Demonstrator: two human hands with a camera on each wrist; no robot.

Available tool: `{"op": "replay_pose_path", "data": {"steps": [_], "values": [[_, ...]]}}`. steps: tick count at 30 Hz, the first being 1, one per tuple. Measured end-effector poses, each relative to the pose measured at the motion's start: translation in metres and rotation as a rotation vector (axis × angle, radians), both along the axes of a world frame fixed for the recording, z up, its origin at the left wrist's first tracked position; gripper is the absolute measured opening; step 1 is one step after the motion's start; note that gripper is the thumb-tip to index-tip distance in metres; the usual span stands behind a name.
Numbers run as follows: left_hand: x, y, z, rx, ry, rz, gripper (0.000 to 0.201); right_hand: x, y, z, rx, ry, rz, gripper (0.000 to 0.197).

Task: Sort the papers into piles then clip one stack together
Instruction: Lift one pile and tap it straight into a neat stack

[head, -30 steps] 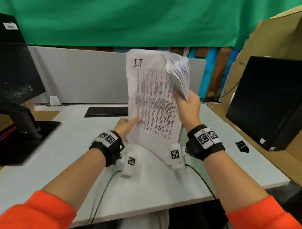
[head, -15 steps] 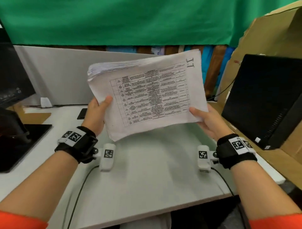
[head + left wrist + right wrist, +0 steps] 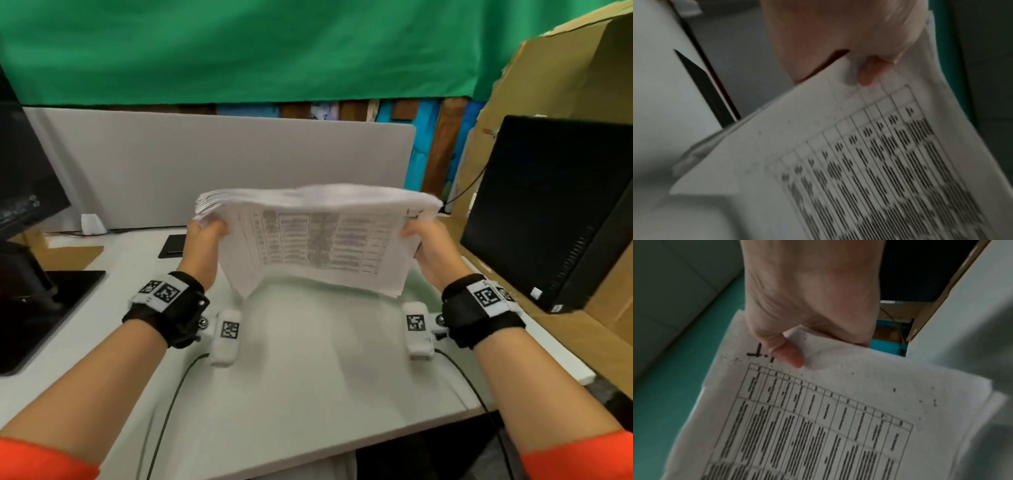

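A thick stack of white papers (image 3: 318, 240) printed with a table hangs in the air above the white desk (image 3: 291, 377), held sideways between both hands. My left hand (image 3: 205, 233) grips its left short edge, thumb on the printed top sheet (image 3: 859, 162). My right hand (image 3: 423, 240) grips the right short edge, its thumb pressed on the top sheet (image 3: 818, 418) beside a handwritten "I.T" mark (image 3: 758, 352). The near long edge droops toward the desk. The sheets are slightly fanned at the left corner. No clip shows in any view.
A black monitor base (image 3: 41, 308) stands at the left, a black computer tower (image 3: 555, 212) against cardboard at the right. A grey divider panel (image 3: 222, 171) closes off the desk's back. A flat black pad (image 3: 173, 245) lies behind my left hand, and a small white object (image 3: 91, 224) at the back left.
The stack went from upright to sideways, then dropped lower toward the desk. Both hands moved apart to grip its short ends and came down with it.
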State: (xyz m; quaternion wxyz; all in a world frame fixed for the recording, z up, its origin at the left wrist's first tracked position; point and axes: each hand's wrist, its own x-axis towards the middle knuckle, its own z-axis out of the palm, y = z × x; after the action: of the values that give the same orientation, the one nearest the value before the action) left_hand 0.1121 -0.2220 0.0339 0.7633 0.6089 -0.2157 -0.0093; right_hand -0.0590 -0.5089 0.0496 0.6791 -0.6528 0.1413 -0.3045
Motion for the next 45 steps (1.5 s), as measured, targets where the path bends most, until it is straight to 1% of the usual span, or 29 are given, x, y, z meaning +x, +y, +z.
{"op": "replay_pose_path", "data": {"steps": [1,3,5,7,9,10,11,12,14,16,18,20,22,24,26,28,31,32,34,35,38,40,43,45], "values": [[0.0,0.002,-0.003,0.034,0.016,-0.034,0.03,-0.001,-0.002,-0.006,-0.036,0.039,0.023,0.037],[0.0,0.001,-0.011,0.096,0.048,-0.072,0.04,-0.002,-0.001,-0.023,-0.08,0.123,0.066,0.036],[0.0,-0.008,-0.014,0.097,0.029,0.012,0.043,0.001,0.002,-0.035,-0.066,0.119,0.071,0.037],[0.003,-0.017,-0.014,0.039,0.009,0.111,0.048,0.006,0.003,-0.035,-0.004,0.058,0.043,0.037],[0.007,-0.018,-0.013,-0.006,0.056,0.205,0.046,0.008,0.0,-0.032,0.093,0.011,0.008,0.04],[0.01,-0.016,-0.015,0.006,0.071,0.225,0.043,0.007,-0.002,-0.033,0.118,0.012,0.013,0.043],[0.011,-0.015,-0.018,0.05,0.083,0.215,0.042,0.006,-0.002,-0.036,0.121,0.033,0.021,0.046],[0.011,-0.014,-0.022,0.11,0.095,0.171,0.041,0.004,0.0,-0.04,0.116,0.062,0.02,0.046],[0.008,-0.019,-0.025,0.191,0.144,0.111,0.038,0.006,0.004,-0.044,0.074,0.084,-0.024,0.04],[0.009,-0.024,-0.023,0.159,0.179,0.17,0.034,0.012,0.006,-0.037,0.08,0.091,-0.102,0.037],[0.011,-0.022,-0.015,0.09,0.109,0.225,0.038,0.015,0.007,-0.02,0.132,0.07,-0.116,0.039],[0.01,-0.015,-0.01,0.051,0.026,0.171,0.045,0.014,0.005,-0.01,0.158,0.004,-0.054,0.041],[0.009,-0.008,-0.015,0.109,-0.012,0.115,0.047,0.007,0.005,-0.011,0.136,0.013,-0.023,0.043],[0.006,-0.008,-0.022,0.18,0.012,0.085,0.043,0.004,0.01,-0.023,0.137,0.038,-0.012,0.042],[0.007,-0.011,-0.028,0.204,0.044,0.119,0.038,0.006,0.019,-0.032,0.191,0.015,-0.101,0.044],[0.01,-0.013,-0.03,0.208,0.08,0.152,0.041,0.013,0.025,-0.036,0.265,-0.034,-0.227,0.051],[0.013,-0.008,-0.032,0.181,0.108,0.141,0.039,0.015,0.031,-0.034,0.278,-0.067,-0.268,0.067],[0.012,-0.005,-0.032,0.183,0.109,0.136,0.04,0.015,0.03,-0.036,0.265,-0.065,-0.268,0.064],[0.008,-0.003,-0.029,0.184,0.097,0.121,0.041,0.014,0.029,-0.035,0.211,-0.035,-0.239,0.045],[0.005,-0.003,-0.027,0.171,0.091,0.111,0.039,0.013,0.03,-0.035,0.19,-0.009,-0.222,0.039],[0.0,-0.005,-0.024,0.123,0.052,0.115,0.035,0.007,0.033,-0.031,0.15,0.035,-0.158,0.037],[-0.002,-0.009,-0.026,0.14,0.017,0.149,0.034,0.006,0.033,-0.028,0.122,0.062,-0.141,0.026],[-0.005,-0.013,-0.019,0.106,-0.003,0.16,0.035,0.006,0.035,-0.007,0.023,0.026,-0.132,0.01],[-0.004,-0.011,-0.012,0.048,0.017,0.152,0.038,0.006,0.029,0.002,-0.009,-0.001,-0.098,0.011]]}}
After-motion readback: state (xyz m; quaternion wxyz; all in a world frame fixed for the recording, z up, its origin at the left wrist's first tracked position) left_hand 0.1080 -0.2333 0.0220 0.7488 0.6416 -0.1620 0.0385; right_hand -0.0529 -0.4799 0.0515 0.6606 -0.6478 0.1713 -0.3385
